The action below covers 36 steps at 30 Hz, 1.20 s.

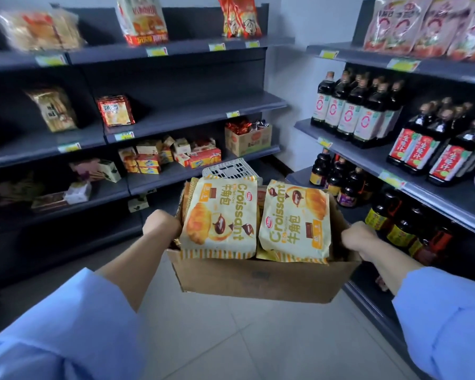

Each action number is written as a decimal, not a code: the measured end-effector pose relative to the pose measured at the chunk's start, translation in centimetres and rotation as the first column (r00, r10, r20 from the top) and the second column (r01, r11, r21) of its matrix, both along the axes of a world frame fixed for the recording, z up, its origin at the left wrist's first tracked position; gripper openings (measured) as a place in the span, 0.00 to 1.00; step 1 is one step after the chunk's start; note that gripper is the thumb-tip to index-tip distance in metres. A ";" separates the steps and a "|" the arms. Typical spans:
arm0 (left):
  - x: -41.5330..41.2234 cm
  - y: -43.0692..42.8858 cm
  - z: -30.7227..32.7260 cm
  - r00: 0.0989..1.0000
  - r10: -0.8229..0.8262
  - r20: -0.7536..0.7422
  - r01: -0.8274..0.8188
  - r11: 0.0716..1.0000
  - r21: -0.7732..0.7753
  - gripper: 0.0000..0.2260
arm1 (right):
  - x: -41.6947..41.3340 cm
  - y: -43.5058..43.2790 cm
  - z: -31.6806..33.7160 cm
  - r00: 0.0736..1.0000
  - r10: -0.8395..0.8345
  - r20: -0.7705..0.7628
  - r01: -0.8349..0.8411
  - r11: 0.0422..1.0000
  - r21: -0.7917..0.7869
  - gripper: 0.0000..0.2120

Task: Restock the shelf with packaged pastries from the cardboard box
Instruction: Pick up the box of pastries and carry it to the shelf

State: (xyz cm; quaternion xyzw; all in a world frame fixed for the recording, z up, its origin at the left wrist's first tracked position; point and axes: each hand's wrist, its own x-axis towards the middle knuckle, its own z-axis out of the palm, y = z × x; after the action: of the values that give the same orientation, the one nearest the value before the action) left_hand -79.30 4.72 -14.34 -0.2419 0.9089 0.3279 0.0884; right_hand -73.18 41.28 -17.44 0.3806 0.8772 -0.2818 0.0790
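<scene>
I carry a brown cardboard box [261, 278] in front of me, above the tiled floor. My left hand [161, 223] grips its left side and my right hand [358, 238] grips its right side; the fingers of both are hidden behind the box walls. Two yellow-and-white croissant packs lie on top, one on the left [221, 215] and one on the right [295, 220], with more packs under them. The dark grey shelf unit [192, 111] stands ahead on the left, with bare stretches on its middle boards.
A second shelf unit [395, 163] on the right holds dark sauce bottles [351, 111]. Snack bags, small boxes and an open carton [247, 139] sit on the left shelves. A white plastic crate [231, 167] stands beyond the box. Light floor tiles [231, 338] run between the units.
</scene>
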 end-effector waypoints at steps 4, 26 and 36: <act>-7.4 0.2 0.2 1.000 0.009 0.003 -0.009 1.000 -0.002 0.14 | -8.1 0.7 -0.5 1.000 -0.011 -0.022 0.010 1.000 -0.020 0.13; -37.5 5.9 -2.4 0.969 0.242 0.046 -0.242 0.970 -0.002 0.14 | -44.2 6.8 -2.5 0.986 0.168 0.005 -0.168 0.985 -0.023 0.12; -51.7 5.2 -4.9 0.968 0.243 0.066 -0.244 0.970 0.007 0.15 | -59.3 6.4 -4.0 0.979 0.202 0.029 -0.202 0.979 -0.004 0.10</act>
State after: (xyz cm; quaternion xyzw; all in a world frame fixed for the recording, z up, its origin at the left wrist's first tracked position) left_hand -131.03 9.95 -19.26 -0.3615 0.8665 0.3351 0.0786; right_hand -132.51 47.65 -21.40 0.2935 0.9099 -0.2673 0.1205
